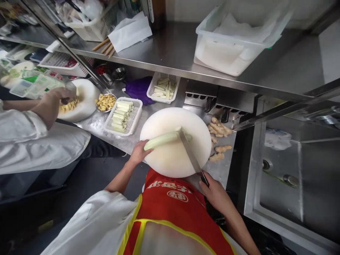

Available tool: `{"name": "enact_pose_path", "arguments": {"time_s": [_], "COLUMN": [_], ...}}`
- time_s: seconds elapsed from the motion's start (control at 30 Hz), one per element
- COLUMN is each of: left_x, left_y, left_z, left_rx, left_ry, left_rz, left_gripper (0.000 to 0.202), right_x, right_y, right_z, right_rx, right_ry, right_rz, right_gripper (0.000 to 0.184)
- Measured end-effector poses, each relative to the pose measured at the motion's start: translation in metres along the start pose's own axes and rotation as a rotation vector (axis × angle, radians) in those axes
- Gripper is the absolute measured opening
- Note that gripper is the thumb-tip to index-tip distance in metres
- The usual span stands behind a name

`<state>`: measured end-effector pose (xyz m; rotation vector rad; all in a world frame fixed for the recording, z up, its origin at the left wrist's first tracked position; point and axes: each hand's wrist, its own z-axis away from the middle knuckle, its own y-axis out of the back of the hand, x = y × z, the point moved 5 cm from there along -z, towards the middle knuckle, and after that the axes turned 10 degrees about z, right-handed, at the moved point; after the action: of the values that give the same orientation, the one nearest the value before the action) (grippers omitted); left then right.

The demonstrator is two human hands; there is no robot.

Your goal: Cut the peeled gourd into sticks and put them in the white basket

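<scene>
From the head camera: pinning one peeled pale-green stalk (pixel 164 139) at its nine-o'clock end with the curled left hand (pixel 138 153), along a nine-to-three axis across the one round cutting board (pixel 170 163), and gripping the single cleaver (pixel 190 152) from five o'clock in the closed right hand (pixel 216 193), blade crossing the stalk's three-o'clock tip.

Pale green stalk (pixel 166 139) on a round white cutting board (pixel 172 159); tan ginger (pixel 219 130) beside it on the steel-grey counter (pixel 223 173); purple cloth (pixel 139 89) beyond.

ginger roots (pixel 219 129), purple cloth (pixel 138 90), plastic tub (pixel 225 58)
</scene>
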<state>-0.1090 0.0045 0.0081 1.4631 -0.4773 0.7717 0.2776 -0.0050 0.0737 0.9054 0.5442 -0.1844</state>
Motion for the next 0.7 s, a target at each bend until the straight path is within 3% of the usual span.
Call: {"name": "enact_pose_path", "arguments": {"time_s": [0.13,0.3,0.43,0.53,0.7], "left_x": [0.0,-0.01,0.004,0.018,0.024], "left_y": [-0.001,0.015,0.024,0.017,0.002], "left_z": [-0.014,-0.042,-0.057,-0.056,-0.052], "left_rx": [-0.043,-0.183,-0.238,-0.322,-0.385], "left_ry": [0.0,0.018,-0.31,-0.542,-0.622], "left_rz": [0.136,0.4,0.47,0.428,0.354], "left_gripper": [0.051,0.041,0.029,0.022,0.02], "right_x": [-0.029,-0.091,-0.12,-0.129,-0.139], "right_y": [-0.004,-0.026,-0.04,-0.041,-0.031], "right_z": [0.023,0.034,0.033,0.036,0.038], "right_rx": [0.071,0.028,-0.001,-0.019,-0.06], "right_ry": [-0.051,0.051,0.078,0.047,0.035], "right_rz": [-0.02,-0.028,0.006,0.073,0.204], "right_gripper": [0.058,0.052,0.05,0.051,0.05]}}
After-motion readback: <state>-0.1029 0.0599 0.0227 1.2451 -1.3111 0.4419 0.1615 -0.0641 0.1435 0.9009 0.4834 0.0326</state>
